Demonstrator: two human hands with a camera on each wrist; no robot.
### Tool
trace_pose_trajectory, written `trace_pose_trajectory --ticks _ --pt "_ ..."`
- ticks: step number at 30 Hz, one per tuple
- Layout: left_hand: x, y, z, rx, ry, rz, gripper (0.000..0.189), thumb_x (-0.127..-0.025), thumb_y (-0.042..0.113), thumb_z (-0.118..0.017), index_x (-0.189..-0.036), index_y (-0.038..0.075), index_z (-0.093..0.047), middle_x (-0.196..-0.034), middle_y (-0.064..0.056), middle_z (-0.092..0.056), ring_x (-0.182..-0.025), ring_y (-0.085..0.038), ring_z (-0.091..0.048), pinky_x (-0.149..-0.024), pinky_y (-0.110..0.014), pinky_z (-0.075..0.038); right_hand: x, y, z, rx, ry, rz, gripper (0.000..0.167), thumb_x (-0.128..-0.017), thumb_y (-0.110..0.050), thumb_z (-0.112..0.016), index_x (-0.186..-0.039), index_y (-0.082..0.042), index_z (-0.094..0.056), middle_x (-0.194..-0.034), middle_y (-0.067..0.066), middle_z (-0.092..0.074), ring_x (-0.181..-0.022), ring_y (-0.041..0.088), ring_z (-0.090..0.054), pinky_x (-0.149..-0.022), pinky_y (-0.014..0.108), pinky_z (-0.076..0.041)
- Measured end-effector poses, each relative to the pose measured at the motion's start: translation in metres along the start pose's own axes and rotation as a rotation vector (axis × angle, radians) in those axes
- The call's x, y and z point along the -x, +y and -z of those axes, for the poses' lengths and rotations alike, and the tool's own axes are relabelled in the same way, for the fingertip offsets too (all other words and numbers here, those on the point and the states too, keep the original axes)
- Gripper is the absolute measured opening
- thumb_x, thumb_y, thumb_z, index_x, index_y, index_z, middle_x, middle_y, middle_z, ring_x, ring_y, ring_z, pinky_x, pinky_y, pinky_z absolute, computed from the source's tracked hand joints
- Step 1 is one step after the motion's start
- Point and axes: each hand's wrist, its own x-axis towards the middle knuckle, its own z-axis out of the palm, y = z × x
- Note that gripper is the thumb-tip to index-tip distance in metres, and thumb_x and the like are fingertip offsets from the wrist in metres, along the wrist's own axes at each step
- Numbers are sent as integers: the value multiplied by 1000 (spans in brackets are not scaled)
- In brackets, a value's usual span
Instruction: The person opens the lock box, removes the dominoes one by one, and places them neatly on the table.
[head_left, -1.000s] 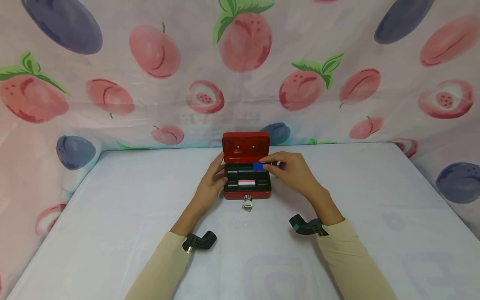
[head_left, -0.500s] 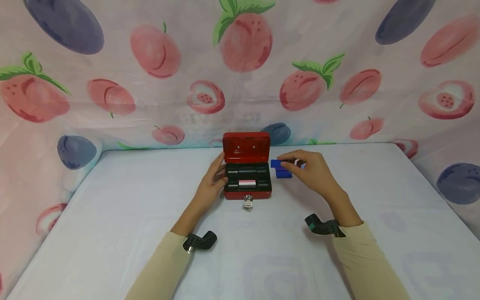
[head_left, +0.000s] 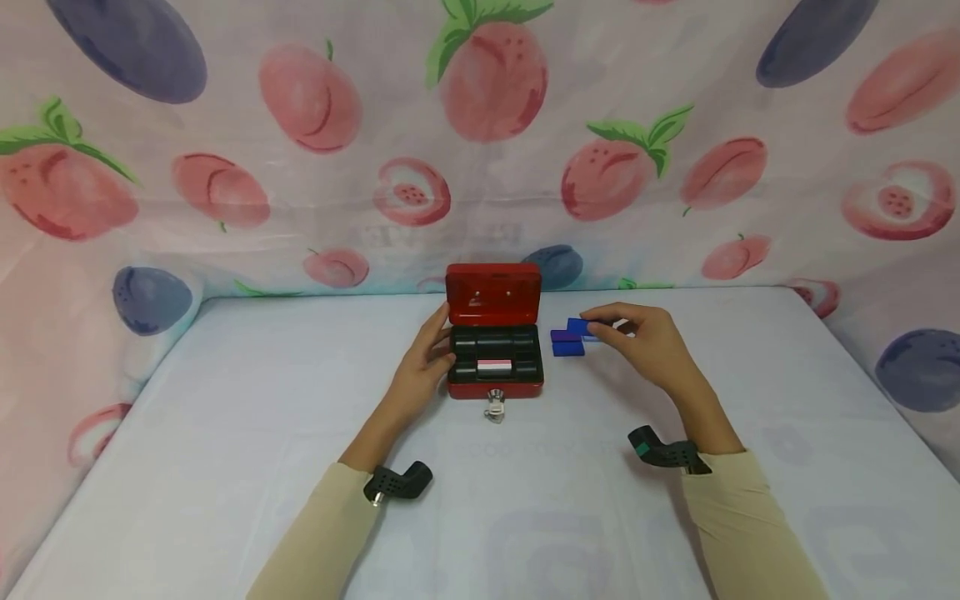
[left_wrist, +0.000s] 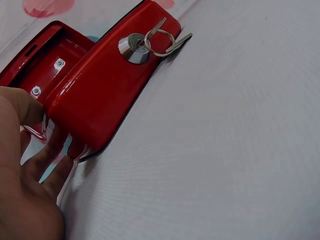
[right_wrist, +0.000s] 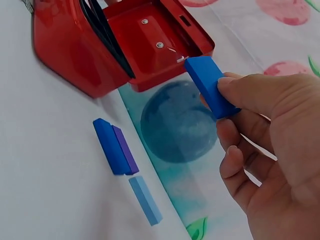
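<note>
A small red cash box [head_left: 496,390] stands with its lid [head_left: 492,293] raised and a black compartment tray [head_left: 495,343] inside. My left hand [head_left: 417,373] rests on the box's left side, thumb at the rim, fingers spread along the wall. Between thumb and fingers, my right hand [head_left: 637,337] pinches a flat blue block [right_wrist: 210,86] in the air, right of the box. Below it on the table lie another blue block [right_wrist: 110,147], a purple block [right_wrist: 126,150] against it, and a light blue block [right_wrist: 146,201]. In the tray sits a pink-and-white block [head_left: 494,366].
Keys on a ring [left_wrist: 160,43] hang from the lock [left_wrist: 134,48] on the box's front. White cloth [head_left: 480,517] covers the table. Behind it hangs a fruit-printed curtain [head_left: 300,217]. Each wrist carries a black camera mount [head_left: 667,452].
My right hand has moved right, carrying the blue block from above the tray out beyond the box, over the loose blocks. My left hand has stayed at the box.
</note>
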Motion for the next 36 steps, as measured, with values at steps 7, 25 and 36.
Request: trace_pose_trajectory --ticks 7,25,36 --pt "0 0 -1 -3 -1 9 67 -94 -6 -45 -154 11 -19 -157 -10 -17 -134 -34 -35 -106 -48 -34 1 13 2 3 -11 -15 21 -92 -25 -65 -108 -15 -74 -104 1 -70 -93 12 -59 -78 26 -48" --pt "-1 3 -2 2 2 28 67 -94 -5 -44 -154 12 -20 -157 -10 -18 -134 -35 -34 -106 -50 -34 6 32 13 33 -10 -120 22 -90 -28 -68 -105 -13 -74 -98 1 -71 -89 14 -58 -74 21 -47" --pt "0 1 -2 -4 1 31 67 -94 -4 -45 -154 13 -19 -157 -9 -18 -134 -34 -34 -106 -49 -34 9 43 7 57 -50 -211 23 -89 -29 -68 -104 -12 -73 -95 3 -71 -85 20 -56 -68 29 -48"
